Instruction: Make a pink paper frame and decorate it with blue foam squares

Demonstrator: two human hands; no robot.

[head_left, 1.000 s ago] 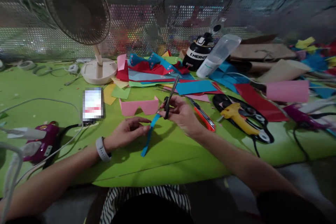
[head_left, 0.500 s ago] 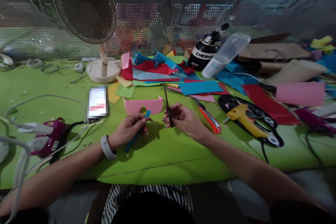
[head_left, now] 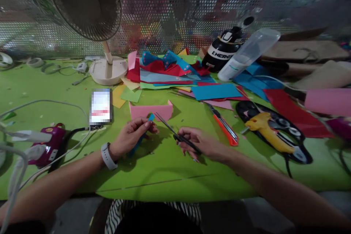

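My left hand [head_left: 138, 131] pinches a narrow strip of blue paper [head_left: 151, 117]; its upper tip shows above the fingers and its lower part slants down behind them. In my right hand [head_left: 196, 140] is a pair of dark scissors [head_left: 171, 129], fingers at the handles. The scissor tips point up and left, close to the strip's end but apart from it. Just beyond both hands, a folded pink paper piece [head_left: 161, 111] with a notch in its lower edge stands on the green table [head_left: 164, 182].
Right of my hands lie an orange utility knife [head_left: 225, 128] and a yellow glue gun [head_left: 270, 131] on a black holder. A phone [head_left: 100, 106], power strip [head_left: 49, 140] and cables lie left. Behind are a fan [head_left: 85, 3], coloured paper [head_left: 216, 91] and two bottles [head_left: 221, 53].
The scissors have swung from nearly upright to pointing up and left, toward the blue strip. My right hand has moved slightly down and right. My left hand still holds the strip.
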